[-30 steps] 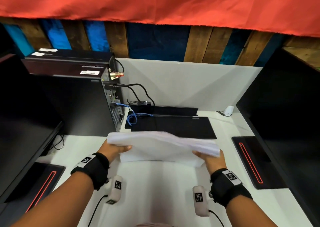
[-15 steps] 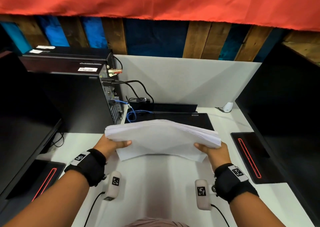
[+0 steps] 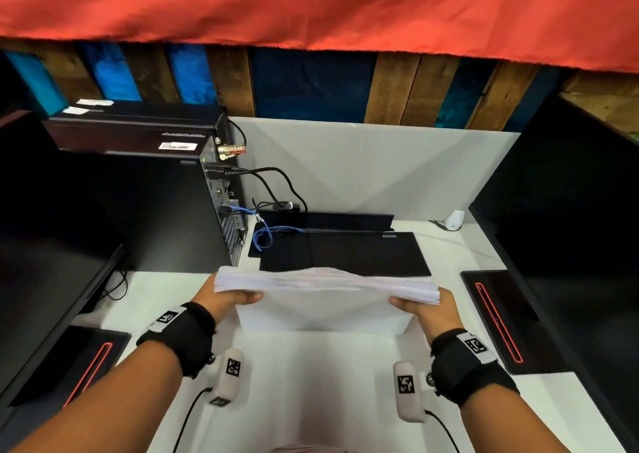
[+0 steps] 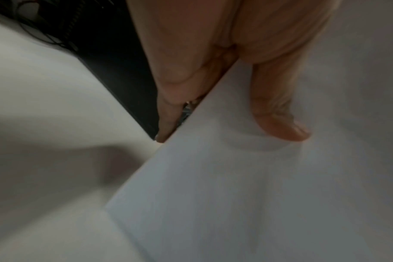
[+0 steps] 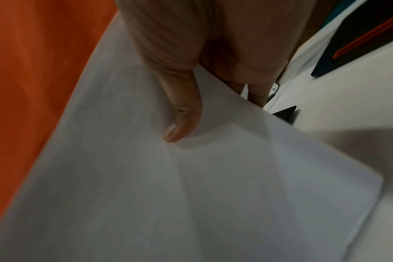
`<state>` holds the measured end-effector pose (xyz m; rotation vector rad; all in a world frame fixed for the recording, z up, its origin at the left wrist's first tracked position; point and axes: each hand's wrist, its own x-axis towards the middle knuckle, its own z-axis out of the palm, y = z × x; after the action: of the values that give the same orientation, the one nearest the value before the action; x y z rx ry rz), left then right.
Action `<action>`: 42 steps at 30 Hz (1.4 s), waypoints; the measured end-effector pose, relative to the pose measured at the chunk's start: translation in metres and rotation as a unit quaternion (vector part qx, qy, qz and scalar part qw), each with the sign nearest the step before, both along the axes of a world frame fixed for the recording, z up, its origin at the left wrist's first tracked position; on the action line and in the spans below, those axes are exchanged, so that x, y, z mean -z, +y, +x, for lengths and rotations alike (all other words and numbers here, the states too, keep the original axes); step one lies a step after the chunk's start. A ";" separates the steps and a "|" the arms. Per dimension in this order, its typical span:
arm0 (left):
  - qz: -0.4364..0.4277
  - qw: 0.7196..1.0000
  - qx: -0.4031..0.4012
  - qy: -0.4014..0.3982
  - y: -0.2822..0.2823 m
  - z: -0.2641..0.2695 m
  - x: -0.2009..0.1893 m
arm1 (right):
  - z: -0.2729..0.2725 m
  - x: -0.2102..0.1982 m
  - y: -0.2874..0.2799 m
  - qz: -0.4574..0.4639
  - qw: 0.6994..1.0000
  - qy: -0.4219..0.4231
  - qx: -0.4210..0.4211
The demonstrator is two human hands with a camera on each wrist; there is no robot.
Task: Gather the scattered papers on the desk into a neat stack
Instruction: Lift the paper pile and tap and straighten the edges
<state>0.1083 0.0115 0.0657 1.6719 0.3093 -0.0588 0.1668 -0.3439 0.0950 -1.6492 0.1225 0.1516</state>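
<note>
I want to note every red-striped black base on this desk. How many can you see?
2: one red-striped black base at the desk's left edge, one at its right edge. Others may lie out of view.

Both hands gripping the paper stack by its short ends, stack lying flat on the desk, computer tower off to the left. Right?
Not quite. The paper stack is not lying flat on the desk: the head view shows it held upright on its long edge, the sheets hanging down toward the desk. The rest holds: the left hand and right hand grip its short ends, and the computer tower stands to the left.
</note>
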 end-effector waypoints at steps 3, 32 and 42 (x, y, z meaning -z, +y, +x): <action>-0.018 1.000 0.017 -0.018 0.004 0.004 -0.007 | 0.002 -0.001 -0.005 0.036 0.999 0.000 0.011; -0.042 0.989 -0.139 -0.010 -0.026 -0.027 0.008 | -0.031 0.015 0.014 -0.010 0.997 0.022 0.075; -0.066 0.988 -0.131 -0.051 -0.030 -0.019 -0.002 | -0.036 0.000 0.013 -0.128 0.964 -0.228 0.042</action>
<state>0.0893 -0.0182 0.0678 1.4856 0.4347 0.1981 0.1304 -0.3312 0.0946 -1.8917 -0.1454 -0.3216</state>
